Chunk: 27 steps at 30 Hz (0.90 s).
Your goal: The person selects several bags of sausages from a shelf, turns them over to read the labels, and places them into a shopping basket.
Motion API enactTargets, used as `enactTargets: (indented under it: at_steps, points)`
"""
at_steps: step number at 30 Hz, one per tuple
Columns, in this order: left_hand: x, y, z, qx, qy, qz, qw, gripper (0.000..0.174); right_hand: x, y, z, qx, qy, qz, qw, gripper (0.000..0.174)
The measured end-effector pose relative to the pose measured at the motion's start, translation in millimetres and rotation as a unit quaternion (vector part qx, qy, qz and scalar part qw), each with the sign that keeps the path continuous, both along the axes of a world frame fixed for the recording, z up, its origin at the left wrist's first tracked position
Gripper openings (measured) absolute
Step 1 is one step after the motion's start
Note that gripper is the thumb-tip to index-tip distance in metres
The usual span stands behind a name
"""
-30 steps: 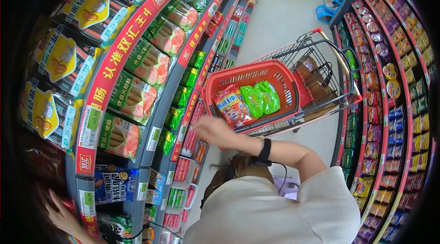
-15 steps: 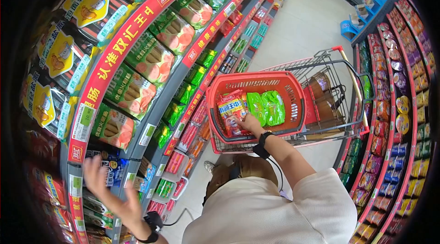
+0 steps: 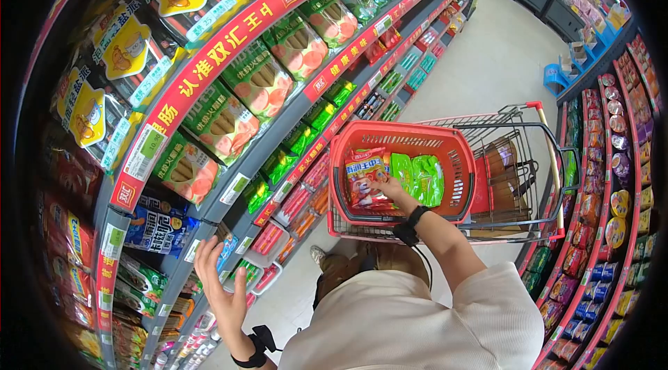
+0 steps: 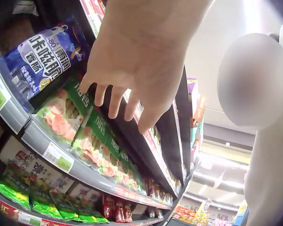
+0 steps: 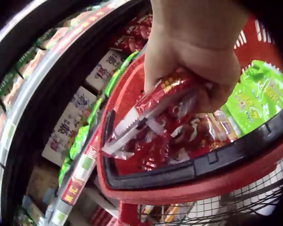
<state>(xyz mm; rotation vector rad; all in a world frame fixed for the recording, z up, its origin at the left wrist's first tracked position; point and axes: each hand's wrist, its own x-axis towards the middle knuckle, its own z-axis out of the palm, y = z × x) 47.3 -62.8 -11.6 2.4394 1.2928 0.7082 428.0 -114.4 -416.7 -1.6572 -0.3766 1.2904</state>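
Observation:
My right hand (image 3: 395, 190) is inside the red shopping basket (image 3: 456, 154), gripping a red plastic bag of sausages (image 5: 148, 106) by its edge between thumb and fingers. More red packaging lies under that bag in the right wrist view. Beside it in the basket are bright green packs (image 3: 426, 182). My left hand (image 3: 224, 293) hangs in the air in front of the shelf, fingers spread and holding nothing. In the left wrist view, its fingers overlap green sausage packs (image 4: 63, 115), with a blue snack bag (image 4: 47, 59) nearby.
The basket sits on a wire shopping cart (image 3: 508, 189) with brown items inside. Shelves of packaged sausages with a red label strip (image 3: 223, 50) curve along the left. Another snack shelf (image 3: 591, 231) lines the right. The pale aisle floor (image 3: 480, 57) runs between them, with a blue rack (image 3: 557, 78) farther on.
My right hand has come across into the basket and taken hold of the red sausage bag. My left hand has drawn back from the lower shelf toward my body. The view has shifted left.

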Motion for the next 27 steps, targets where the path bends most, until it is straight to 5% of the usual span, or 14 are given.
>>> enactTargets:
  at_steps: [4,9,13,15,16,17,18,19,21,23,25,27]
  points:
    - [8,4,-6,-0.010,-0.014,-0.016,1.000,0.044,-5,-14,89,0.063,0.039,-0.049,0.996,0.045]
    - [32,16,-23,-0.133,-0.059,-0.102,0.984,0.045,-6,-48,187,0.058,0.062,0.007,0.996,0.042]
    - [57,22,-29,-0.174,-0.076,-0.171,0.967,0.046,-26,-66,237,0.068,0.200,-0.049,0.976,0.046]
    - [67,27,-29,-0.179,-0.073,-0.178,0.965,0.049,-43,-65,257,0.169,0.389,-0.114,0.898,0.047]
    - [75,30,-27,-0.180,-0.104,-0.182,0.961,0.053,-66,-53,299,0.158,0.381,-0.245,0.877,0.051]
    - [83,33,-24,-0.180,-0.134,-0.186,0.957,0.058,-70,-49,298,0.158,0.377,-0.243,0.879,0.051]
    - [89,36,-22,-0.179,-0.139,-0.185,0.956,0.058,-72,-48,295,0.244,0.527,-0.051,0.813,0.058]
    - [96,39,-19,-0.180,-0.177,-0.179,0.951,0.064,-77,-44,297,0.309,0.640,0.147,0.688,0.065]
    - [107,42,-13,-0.177,-0.221,-0.167,0.944,0.070,-99,-33,314,0.303,0.656,0.197,0.663,0.070]
    - [116,42,-7,-0.250,-0.415,-0.195,0.853,0.077,-119,-20,323,0.291,0.673,0.248,0.633,0.074]
    - [112,44,12,-0.262,-0.470,-0.197,0.819,0.078,-137,-7,325,0.294,0.697,0.283,0.589,0.076]
    - [103,48,17,-0.343,-0.558,-0.169,0.737,0.076,-156,3,324,0.295,0.723,0.313,0.540,0.078]
